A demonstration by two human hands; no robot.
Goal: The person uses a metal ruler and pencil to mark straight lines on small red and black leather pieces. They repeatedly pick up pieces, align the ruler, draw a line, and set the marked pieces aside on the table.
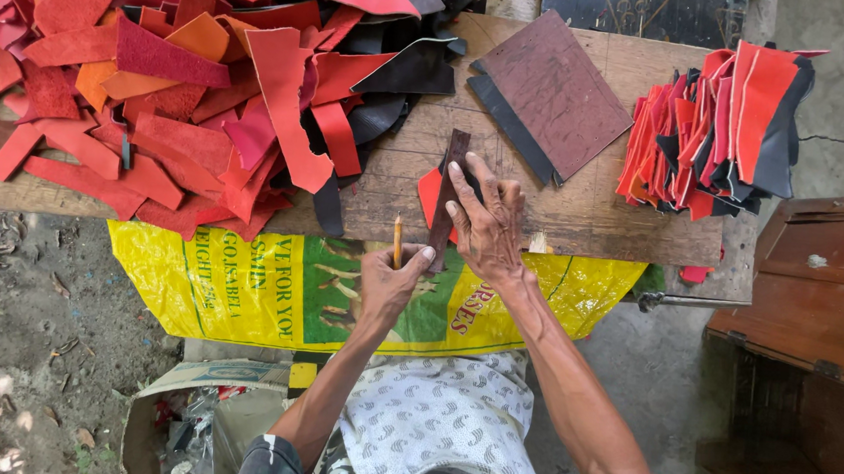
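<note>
Nearest the camera, the left hand [390,283] is closed around a pencil [397,242], held upright at the worktop's [604,216] near edge. Just at its 2 o'clock, the right hand [488,222] lies open, fingers spread, pressing a dark narrow strip [449,184] flat on the boards. A brown leather sheet [554,92] lies at 1 o'clock of that hand. Red scraps [152,95] are heaped at 10 o'clock; a stacked bundle [717,125] sits at 2 o'clock.

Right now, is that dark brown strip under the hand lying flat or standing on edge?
Lying flat. The dark brown strip rests on the wooden table, its broad face up, pressed down by the right hand.
</note>
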